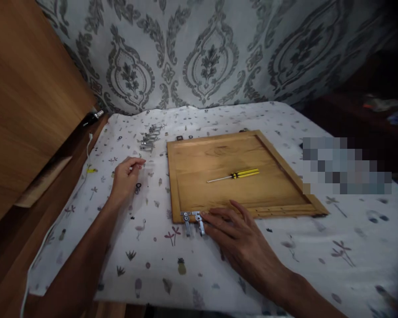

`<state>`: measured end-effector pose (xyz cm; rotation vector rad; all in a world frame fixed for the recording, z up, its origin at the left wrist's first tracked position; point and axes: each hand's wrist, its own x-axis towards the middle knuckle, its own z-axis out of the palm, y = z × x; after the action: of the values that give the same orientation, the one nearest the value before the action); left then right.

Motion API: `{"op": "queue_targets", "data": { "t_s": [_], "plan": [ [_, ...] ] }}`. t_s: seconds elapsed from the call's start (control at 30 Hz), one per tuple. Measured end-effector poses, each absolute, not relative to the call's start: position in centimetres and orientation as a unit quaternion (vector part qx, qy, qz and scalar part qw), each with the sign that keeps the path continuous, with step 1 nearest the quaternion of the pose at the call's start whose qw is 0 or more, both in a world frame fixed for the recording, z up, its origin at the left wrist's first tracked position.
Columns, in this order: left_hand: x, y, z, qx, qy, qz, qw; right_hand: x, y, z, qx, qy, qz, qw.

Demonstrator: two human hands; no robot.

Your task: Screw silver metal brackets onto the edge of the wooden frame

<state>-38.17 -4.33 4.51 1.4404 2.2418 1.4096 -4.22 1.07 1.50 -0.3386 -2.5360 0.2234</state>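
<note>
A wooden cabinet door panel point(199, 163) with a raised frame lies flat on the patterned cloth. On its near edge, toward the left corner, two metal hinges point(186, 217) sit side by side, their arms sticking out past the edge. My right hand point(242, 238) rests over that edge, fingers stretched out, fingertips touching the right one of the pair. A screwdriver point(245, 173) with a yellow and black handle lies on the panel. Left of the panel, my left hand point(128, 174) hovers above the cloth, fingers curled together; whatever is between them cannot be made out.
Several more metal hinges point(151, 136) lie in a row beyond my left hand. Wooden furniture point(36, 101) stands along the left, with a white cable point(58, 216) beside it. A patterned curtain point(199, 53) hangs behind. A blurred-out object point(341, 168) lies at right.
</note>
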Motion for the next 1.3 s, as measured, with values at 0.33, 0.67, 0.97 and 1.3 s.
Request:
{"op": "queue_targets", "data": {
  "t_s": [0.33,0.67,0.97,1.3],
  "plan": [
    [-33.2,-5.8,9.2,0.694,0.602,0.242,0.312,-4.2,0.9,1.8,-0.123,-0.957,0.075,0.250],
    [-28.6,-6.9,9.7,0.749,0.623,0.007,0.224,-3.9,0.8,1.9,-0.115,-0.961,0.087,0.237],
    [-28.3,-7.0,9.5,0.773,0.609,0.020,0.180,-4.0,0.8,2.0,-0.115,-0.960,0.083,0.241],
    [-28.6,-7.2,8.2,0.790,0.595,0.053,0.140,-3.9,0.9,1.9,-0.116,-0.961,0.082,0.237]
  ]
}}
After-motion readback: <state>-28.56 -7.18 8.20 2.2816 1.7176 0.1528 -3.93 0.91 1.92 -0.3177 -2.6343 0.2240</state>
